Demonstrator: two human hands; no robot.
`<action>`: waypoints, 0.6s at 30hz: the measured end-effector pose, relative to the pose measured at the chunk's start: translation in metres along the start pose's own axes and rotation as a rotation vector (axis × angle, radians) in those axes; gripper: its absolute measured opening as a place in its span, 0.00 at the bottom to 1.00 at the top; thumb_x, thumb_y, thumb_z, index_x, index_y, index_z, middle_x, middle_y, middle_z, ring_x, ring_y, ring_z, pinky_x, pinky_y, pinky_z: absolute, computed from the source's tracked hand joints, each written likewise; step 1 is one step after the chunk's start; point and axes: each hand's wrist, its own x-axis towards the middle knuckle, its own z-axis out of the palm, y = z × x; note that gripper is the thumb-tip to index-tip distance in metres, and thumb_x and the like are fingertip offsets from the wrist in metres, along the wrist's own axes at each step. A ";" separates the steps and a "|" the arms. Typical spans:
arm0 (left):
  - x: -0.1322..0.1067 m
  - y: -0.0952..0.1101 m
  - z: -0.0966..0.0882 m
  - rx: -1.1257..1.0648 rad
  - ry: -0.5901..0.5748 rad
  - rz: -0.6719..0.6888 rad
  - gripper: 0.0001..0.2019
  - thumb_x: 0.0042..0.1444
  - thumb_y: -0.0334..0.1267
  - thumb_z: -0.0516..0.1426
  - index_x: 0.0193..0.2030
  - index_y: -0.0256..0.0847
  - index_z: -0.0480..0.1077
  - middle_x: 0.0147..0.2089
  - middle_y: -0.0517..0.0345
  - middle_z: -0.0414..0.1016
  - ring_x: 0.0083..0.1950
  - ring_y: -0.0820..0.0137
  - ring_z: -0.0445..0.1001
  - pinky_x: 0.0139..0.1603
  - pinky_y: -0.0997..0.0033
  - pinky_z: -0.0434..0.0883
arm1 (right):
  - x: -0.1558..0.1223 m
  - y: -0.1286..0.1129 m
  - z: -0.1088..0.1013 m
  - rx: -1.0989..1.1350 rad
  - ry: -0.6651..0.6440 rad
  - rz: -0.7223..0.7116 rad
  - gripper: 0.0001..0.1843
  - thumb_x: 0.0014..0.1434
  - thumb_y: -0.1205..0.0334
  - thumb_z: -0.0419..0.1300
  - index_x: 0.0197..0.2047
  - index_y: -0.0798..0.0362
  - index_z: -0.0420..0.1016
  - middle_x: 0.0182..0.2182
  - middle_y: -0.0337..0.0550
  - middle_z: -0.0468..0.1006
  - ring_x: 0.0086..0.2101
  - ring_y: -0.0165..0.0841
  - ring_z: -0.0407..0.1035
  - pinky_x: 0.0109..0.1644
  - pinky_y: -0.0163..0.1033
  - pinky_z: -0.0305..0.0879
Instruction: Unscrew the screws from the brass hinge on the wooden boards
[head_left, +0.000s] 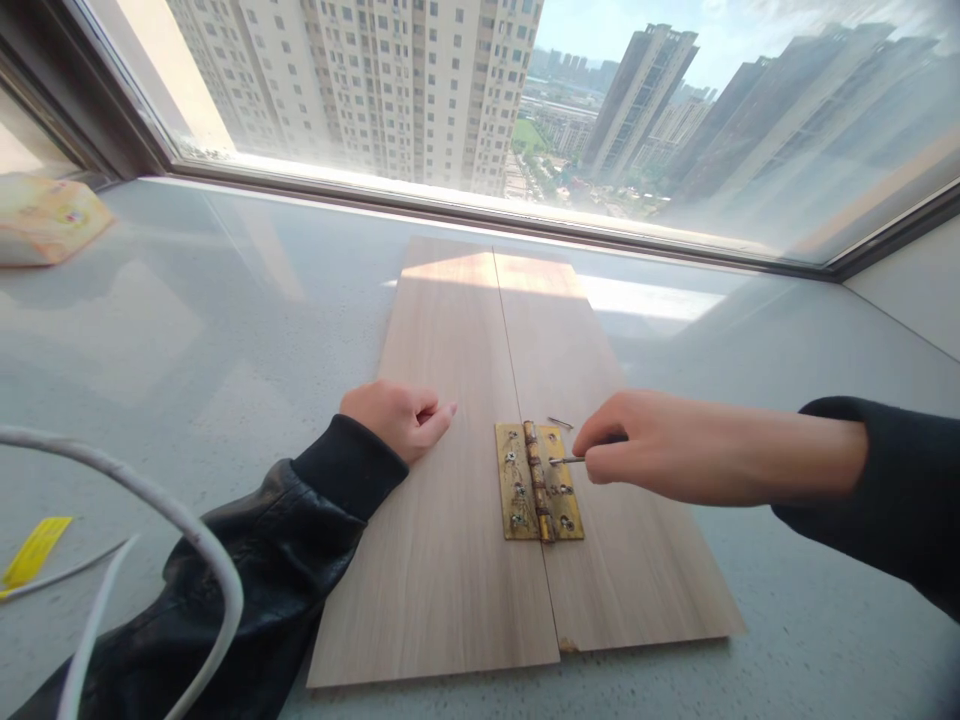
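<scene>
Pale speckled sill point(262, 320) under a window point(555, 110), sunlit patches near frame. Two wooden boards point(442, 580) lie side by side on it; brass hinge point(538, 505) spans the seam. Right hand point(637, 440): fingers pinching a thin metal rod point(572, 460), tip at hinge's right leaf. Left hand point(394, 418): fingers curled, resting on left board. White cable point(184, 522) crosses before left sleeve point(300, 520). Packet point(52, 220), far left.

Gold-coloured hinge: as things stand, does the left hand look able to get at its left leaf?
Probably yes. The left hand, curled over the left board, seems to hold nothing, and nothing visible blocks its way to the left leaf. The right hand is beside the right leaf.
</scene>
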 end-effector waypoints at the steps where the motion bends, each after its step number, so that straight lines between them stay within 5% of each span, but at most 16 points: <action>1: 0.000 0.000 0.000 -0.001 0.000 -0.002 0.22 0.56 0.53 0.48 0.18 0.41 0.54 0.19 0.60 0.57 0.24 0.71 0.52 0.29 0.67 0.50 | 0.001 0.002 -0.002 0.182 -0.047 0.039 0.12 0.54 0.57 0.52 0.24 0.54 0.69 0.25 0.43 0.70 0.22 0.27 0.56 0.23 0.35 0.48; 6: 0.000 0.000 0.000 -0.007 -0.004 -0.009 0.22 0.56 0.53 0.48 0.18 0.41 0.54 0.19 0.60 0.57 0.25 0.71 0.53 0.29 0.67 0.50 | 0.002 0.016 0.000 0.703 -0.076 0.273 0.17 0.58 0.50 0.51 0.41 0.54 0.68 0.30 0.46 0.74 0.18 0.25 0.55 0.20 0.33 0.47; 9: 0.000 0.000 0.000 -0.002 -0.003 -0.007 0.22 0.56 0.54 0.48 0.18 0.41 0.54 0.19 0.60 0.57 0.25 0.71 0.53 0.29 0.67 0.50 | 0.002 0.020 0.006 0.565 -0.125 0.327 0.22 0.61 0.46 0.43 0.41 0.54 0.67 0.22 0.37 0.65 0.15 0.23 0.47 0.19 0.33 0.41; 12: 0.000 0.000 0.001 0.002 -0.001 -0.007 0.22 0.56 0.53 0.48 0.18 0.41 0.54 0.19 0.60 0.57 0.25 0.71 0.52 0.29 0.67 0.50 | 0.006 0.020 0.008 0.366 -0.160 0.307 0.20 0.61 0.52 0.41 0.32 0.54 0.68 0.18 0.33 0.54 0.15 0.23 0.41 0.20 0.34 0.38; 18: 0.002 -0.002 0.003 0.020 0.004 -0.004 0.23 0.55 0.55 0.48 0.17 0.41 0.55 0.19 0.60 0.58 0.24 0.71 0.53 0.28 0.67 0.50 | 0.006 0.015 0.009 -0.035 0.031 0.060 0.19 0.60 0.61 0.48 0.18 0.53 0.60 0.17 0.39 0.60 0.20 0.27 0.51 0.27 0.39 0.46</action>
